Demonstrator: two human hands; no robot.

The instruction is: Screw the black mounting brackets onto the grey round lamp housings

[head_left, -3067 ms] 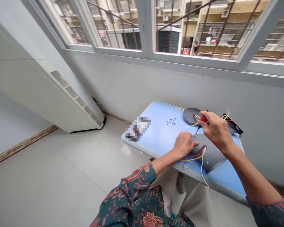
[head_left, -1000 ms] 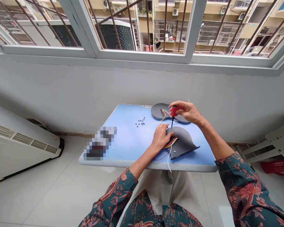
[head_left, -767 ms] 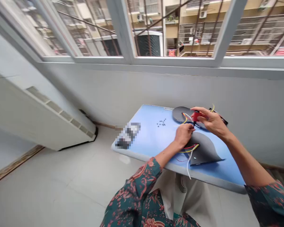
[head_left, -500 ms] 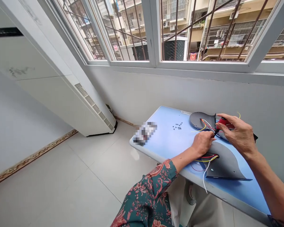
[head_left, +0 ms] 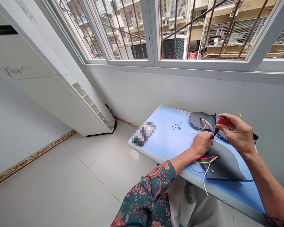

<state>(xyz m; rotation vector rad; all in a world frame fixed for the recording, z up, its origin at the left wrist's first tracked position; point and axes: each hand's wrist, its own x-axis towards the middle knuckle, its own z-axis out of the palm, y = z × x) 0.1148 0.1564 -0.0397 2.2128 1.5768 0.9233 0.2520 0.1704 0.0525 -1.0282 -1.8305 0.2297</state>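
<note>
My right hand [head_left: 240, 134] is closed round the red handle of a screwdriver [head_left: 221, 121], whose dark shaft slants down to the left. By the shaft's lower end is my left hand [head_left: 202, 143], its fingers curled at the far edge of a dark grey blower-shaped housing [head_left: 224, 165]. What those fingers pinch is hidden. Red, yellow and white wires [head_left: 211, 160] come out of a hole in this housing, and the white one hangs over the table's edge. Behind my hands lies a similar dark housing [head_left: 195, 119] with wires, partly covered by my right hand.
Several small dark screws [head_left: 177, 126] lie scattered on the light blue table [head_left: 165, 145]. A blurred-out object [head_left: 144, 134] is at its left end. Beyond the table are a white wall [head_left: 137, 91] and a barred window. A tall white appliance [head_left: 61, 91] stands at left.
The screwdriver handle stands slightly more upright in my right hand. My left hand keeps its place by the housing. The view has shifted a little.
</note>
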